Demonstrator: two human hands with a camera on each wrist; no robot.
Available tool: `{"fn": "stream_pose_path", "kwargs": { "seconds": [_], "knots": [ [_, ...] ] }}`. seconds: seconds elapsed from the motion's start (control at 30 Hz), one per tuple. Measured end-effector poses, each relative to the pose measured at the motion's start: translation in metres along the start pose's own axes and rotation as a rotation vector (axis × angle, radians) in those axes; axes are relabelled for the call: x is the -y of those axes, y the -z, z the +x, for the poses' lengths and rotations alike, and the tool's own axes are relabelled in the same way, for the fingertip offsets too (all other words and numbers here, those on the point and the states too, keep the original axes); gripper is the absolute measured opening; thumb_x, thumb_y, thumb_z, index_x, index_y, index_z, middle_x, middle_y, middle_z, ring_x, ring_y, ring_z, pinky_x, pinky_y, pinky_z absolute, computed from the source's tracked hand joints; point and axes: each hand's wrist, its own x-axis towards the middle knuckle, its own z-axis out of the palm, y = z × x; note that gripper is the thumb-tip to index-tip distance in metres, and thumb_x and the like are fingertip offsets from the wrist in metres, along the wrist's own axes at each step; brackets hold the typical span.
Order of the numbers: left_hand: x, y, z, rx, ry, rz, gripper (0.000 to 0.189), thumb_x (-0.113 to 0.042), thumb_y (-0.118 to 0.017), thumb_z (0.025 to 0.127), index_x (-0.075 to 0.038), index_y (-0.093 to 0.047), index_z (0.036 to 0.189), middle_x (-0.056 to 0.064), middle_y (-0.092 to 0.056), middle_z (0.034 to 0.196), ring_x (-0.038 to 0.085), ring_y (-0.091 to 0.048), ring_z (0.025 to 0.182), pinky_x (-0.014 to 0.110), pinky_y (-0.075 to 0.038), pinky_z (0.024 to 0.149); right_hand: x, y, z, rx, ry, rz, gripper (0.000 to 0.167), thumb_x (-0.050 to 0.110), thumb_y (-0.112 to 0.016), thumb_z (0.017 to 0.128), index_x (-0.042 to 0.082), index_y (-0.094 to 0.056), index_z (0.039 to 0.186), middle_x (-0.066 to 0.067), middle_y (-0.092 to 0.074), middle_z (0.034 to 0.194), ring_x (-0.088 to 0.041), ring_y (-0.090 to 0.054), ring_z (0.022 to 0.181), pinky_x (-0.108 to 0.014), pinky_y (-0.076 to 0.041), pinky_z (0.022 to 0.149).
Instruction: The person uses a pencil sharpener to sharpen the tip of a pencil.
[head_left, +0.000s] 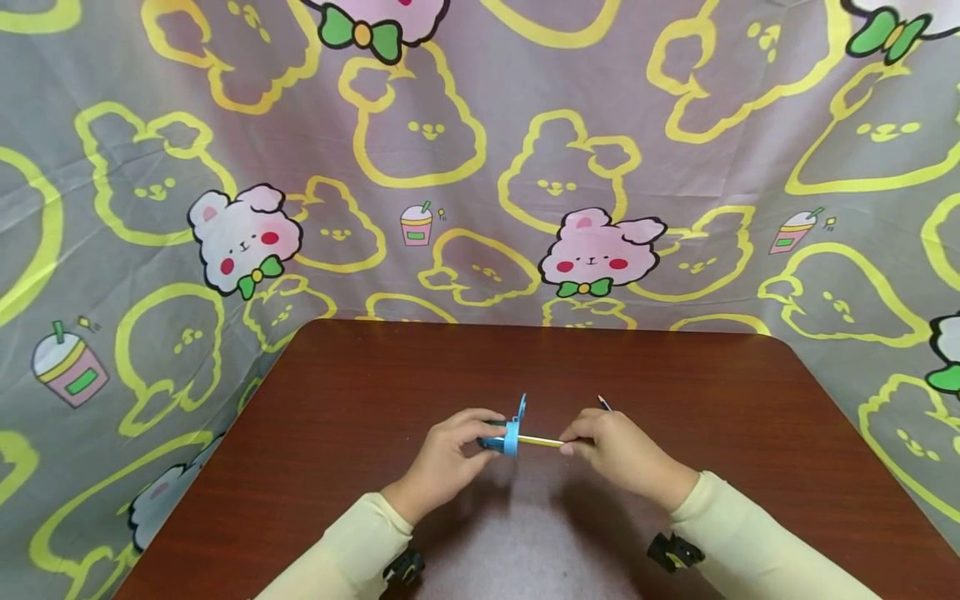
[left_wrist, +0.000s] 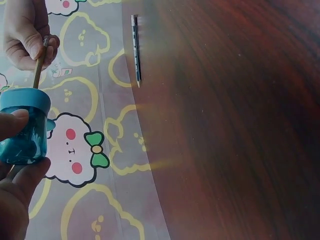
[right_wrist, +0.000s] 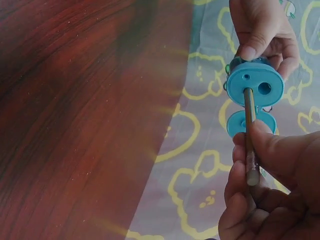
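My left hand (head_left: 450, 454) grips a blue pencil sharpener (head_left: 512, 439) by its translucent body, thumb on one side and fingers on the other. The sharpener's round lid (right_wrist: 237, 122) hangs open on its hinge. Between finger and thumb, my right hand (head_left: 618, 446) pinches a yellowish pencil (head_left: 542, 442), whose far end sits inside one of the holes in the sharpener's blue face (right_wrist: 257, 82). The pencil's blunt back end (right_wrist: 253, 177) points away from the sharpener. A second, dark pencil (left_wrist: 136, 50) lies on the table beyond my right hand.
Both hands work above a dark reddish-brown wooden table (head_left: 360, 375) with rounded far corners. A grey curtain (head_left: 480, 200) with yellow outlines and pink bunny faces hangs behind and along the sides. Dark straps (head_left: 675, 552) sit at both wrists.
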Motion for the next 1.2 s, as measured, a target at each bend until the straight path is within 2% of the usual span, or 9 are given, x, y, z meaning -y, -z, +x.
{"fn": "stream_pose_path", "kwargs": {
  "seconds": [0.2, 0.4, 0.57, 0.67, 0.77, 0.87, 0.97, 1.07, 1.2],
  "knots": [
    [0.0, 0.001, 0.002, -0.027, 0.016, -0.044, 0.034, 0.013, -0.078, 0.068, -0.001, -0.074, 0.099, 0.012, -0.069, 0.107, 0.027, -0.066, 0.099, 0.027, -0.055, 0.083, -0.003, 0.001, 0.0, -0.003, -0.021, 0.03, 0.004, 0.008, -0.075, 0.082, 0.008, -0.076, 0.085, 0.01, -0.063, 0.077, 0.0, -0.056, 0.069, -0.021, -0.049, 0.061],
    [-0.002, 0.003, 0.002, -0.043, 0.082, -0.087, 0.033, 0.013, -0.077, 0.07, 0.001, -0.073, 0.1, 0.013, -0.069, 0.108, 0.028, -0.066, 0.098, 0.027, -0.056, 0.081, -0.004, 0.003, -0.002, 0.005, -0.069, 0.052, 0.005, 0.008, -0.075, 0.081, 0.01, -0.076, 0.086, 0.011, -0.062, 0.077, 0.0, -0.054, 0.069, -0.021, -0.049, 0.061],
    [-0.004, 0.004, 0.002, -0.057, 0.14, -0.119, 0.032, 0.013, -0.077, 0.071, 0.003, -0.073, 0.102, 0.012, -0.068, 0.109, 0.025, -0.065, 0.099, 0.031, -0.057, 0.081, -0.005, 0.004, -0.004, -0.009, -0.069, 0.072, 0.005, 0.007, -0.075, 0.081, 0.01, -0.075, 0.086, 0.012, -0.061, 0.076, 0.0, -0.054, 0.068, -0.023, -0.049, 0.062],
    [-0.005, 0.004, 0.002, -0.063, 0.162, -0.143, 0.031, 0.013, -0.076, 0.072, 0.004, -0.072, 0.102, 0.013, -0.068, 0.109, 0.024, -0.065, 0.1, 0.033, -0.057, 0.081, -0.006, 0.005, -0.005, -0.023, -0.066, 0.069, 0.006, 0.007, -0.076, 0.08, 0.01, -0.075, 0.085, 0.013, -0.062, 0.076, 0.0, -0.056, 0.07, -0.032, -0.055, 0.078],
    [-0.006, 0.005, 0.002, -0.073, 0.19, -0.179, 0.031, 0.013, -0.075, 0.073, 0.004, -0.072, 0.102, 0.014, -0.068, 0.11, 0.024, -0.065, 0.101, 0.033, -0.056, 0.082, -0.006, 0.006, -0.006, -0.024, -0.076, 0.064, 0.007, 0.006, -0.076, 0.08, 0.01, -0.075, 0.085, 0.014, -0.063, 0.076, 0.0, -0.059, 0.073, -0.045, -0.049, 0.095],
    [-0.006, 0.006, 0.003, -0.089, 0.206, -0.208, 0.031, 0.014, -0.074, 0.073, 0.005, -0.072, 0.103, 0.016, -0.067, 0.111, 0.024, -0.065, 0.101, 0.033, -0.056, 0.082, -0.007, 0.007, -0.007, -0.025, -0.09, 0.069, 0.007, 0.006, -0.076, 0.08, 0.011, -0.075, 0.086, 0.015, -0.064, 0.077, -0.002, -0.061, 0.075, -0.049, -0.043, 0.1],
    [-0.005, 0.006, 0.003, -0.1, 0.213, -0.224, 0.031, 0.014, -0.074, 0.073, 0.006, -0.071, 0.103, 0.017, -0.067, 0.11, 0.023, -0.064, 0.1, 0.033, -0.056, 0.082, -0.009, 0.007, -0.007, -0.036, -0.094, 0.072, 0.007, 0.007, -0.076, 0.08, 0.012, -0.075, 0.086, 0.015, -0.064, 0.077, -0.004, -0.062, 0.078, -0.046, -0.048, 0.096],
    [-0.006, 0.006, 0.004, -0.107, 0.228, -0.223, 0.031, 0.013, -0.075, 0.073, 0.006, -0.071, 0.102, 0.017, -0.067, 0.11, 0.022, -0.064, 0.1, 0.033, -0.056, 0.082, -0.01, 0.008, -0.009, -0.04, -0.107, 0.097, 0.007, 0.007, -0.075, 0.081, 0.011, -0.075, 0.087, 0.013, -0.065, 0.079, -0.004, -0.061, 0.077, -0.035, -0.054, 0.082],
    [-0.008, 0.007, 0.004, -0.119, 0.257, -0.213, 0.031, 0.012, -0.075, 0.073, 0.005, -0.072, 0.102, 0.015, -0.068, 0.11, 0.02, -0.065, 0.1, 0.035, -0.056, 0.082, -0.011, 0.008, -0.01, -0.047, -0.141, 0.152, 0.007, 0.007, -0.075, 0.082, 0.01, -0.074, 0.088, 0.008, -0.064, 0.081, -0.001, -0.056, 0.071, -0.022, -0.05, 0.062]
  ]
}}
